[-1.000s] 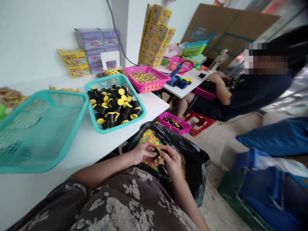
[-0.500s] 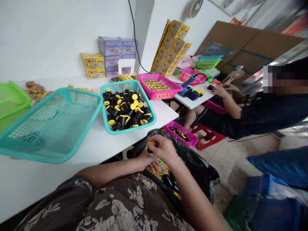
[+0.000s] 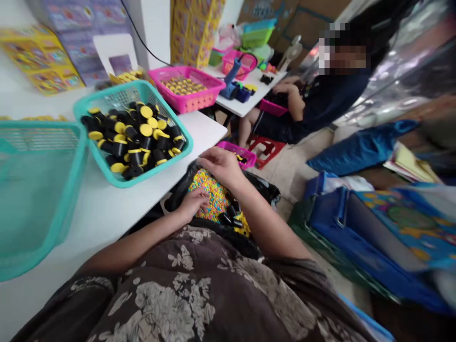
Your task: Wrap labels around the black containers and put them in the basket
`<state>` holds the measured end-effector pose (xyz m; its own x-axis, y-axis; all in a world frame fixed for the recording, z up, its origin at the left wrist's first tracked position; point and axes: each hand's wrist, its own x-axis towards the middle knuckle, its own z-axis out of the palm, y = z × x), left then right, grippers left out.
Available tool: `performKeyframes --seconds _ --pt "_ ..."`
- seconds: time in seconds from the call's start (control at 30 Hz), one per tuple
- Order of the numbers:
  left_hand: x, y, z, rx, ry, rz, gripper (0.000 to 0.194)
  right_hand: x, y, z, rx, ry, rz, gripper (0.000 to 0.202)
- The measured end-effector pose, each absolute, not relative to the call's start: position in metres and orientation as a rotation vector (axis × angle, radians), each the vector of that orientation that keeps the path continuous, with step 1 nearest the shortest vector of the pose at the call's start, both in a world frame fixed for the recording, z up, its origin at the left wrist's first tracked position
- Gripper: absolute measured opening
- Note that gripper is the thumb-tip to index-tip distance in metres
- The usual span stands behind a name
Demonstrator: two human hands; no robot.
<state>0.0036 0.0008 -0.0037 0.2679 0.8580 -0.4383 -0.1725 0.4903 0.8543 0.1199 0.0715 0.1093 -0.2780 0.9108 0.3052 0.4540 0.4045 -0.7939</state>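
My left hand (image 3: pixel 194 205) rests at the left side of a black plastic bag (image 3: pixel 265 186), over small multicoloured beads (image 3: pixel 210 192). Its fingers are loosely bent and nothing shows in them. Above the far side of the beads is my right hand (image 3: pixel 223 167), fingers stretched leftward and slightly apart, with no object visible in them. Small black canisters (image 3: pixel 230 219) and yellow caps (image 3: pixel 242 225) lie in the bag near my right forearm. Capped black canisters (image 3: pixel 135 137) fill a teal basket (image 3: pixel 187 142) on the table.
Another teal basket (image 3: pixel 76 166) stands at the left on the white table (image 3: pixel 96 213). A pink basket (image 3: pixel 199 100) with yellow-topped pieces is behind. A co-worker (image 3: pixel 320 102) sits at a further table. Blue crates (image 3: pixel 359 223) stand on the right, and a red stool (image 3: pixel 265 151) beyond the bag.
The view has swung right and down. My right hand held a black canister with a yellow cap; it shows none now. My hands have moved apart, uncovering more of the beads.
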Motion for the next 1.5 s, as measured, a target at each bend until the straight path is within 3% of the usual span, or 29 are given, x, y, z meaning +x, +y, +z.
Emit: performKeyframes --seconds 0.07,0.2,0.43,0.53,0.73,0.97,1.17,1.37,1.5 --pt "0.005 0.001 -0.005 0.791 1.088 0.805 0.016 0.170 0.066 0.085 -1.427 -1.859 0.865 0.021" --pt "0.006 0.003 -0.006 0.807 1.115 0.767 0.012 0.245 0.047 0.053 -2.113 -2.083 0.531 0.009" --pt "0.003 0.002 -0.005 0.824 1.103 0.764 0.015 0.251 0.017 0.018 -2.320 -2.171 0.541 0.018" --pt "0.003 0.002 -0.003 0.824 1.107 0.810 0.019 0.241 0.014 0.019 -2.320 -2.151 0.495 0.013" --pt "0.004 0.003 -0.008 0.864 1.164 1.091 0.019 0.217 0.013 0.025 -1.948 -2.029 0.439 0.026" --pt "0.003 0.010 -0.024 0.984 1.337 1.258 0.016 0.166 0.024 0.009 -1.747 -2.599 0.419 0.026" --pt "0.003 0.009 -0.026 0.922 1.272 1.178 0.013 0.146 0.034 0.004 -1.577 -2.736 0.517 0.023" --pt "-0.001 0.003 -0.016 1.048 1.233 1.396 0.012 0.164 0.028 -0.008 -1.435 -2.096 0.907 0.026" --pt "-0.002 0.001 -0.010 1.106 1.169 1.326 0.015 0.173 0.017 -0.010 -1.237 -1.718 1.179 0.029"
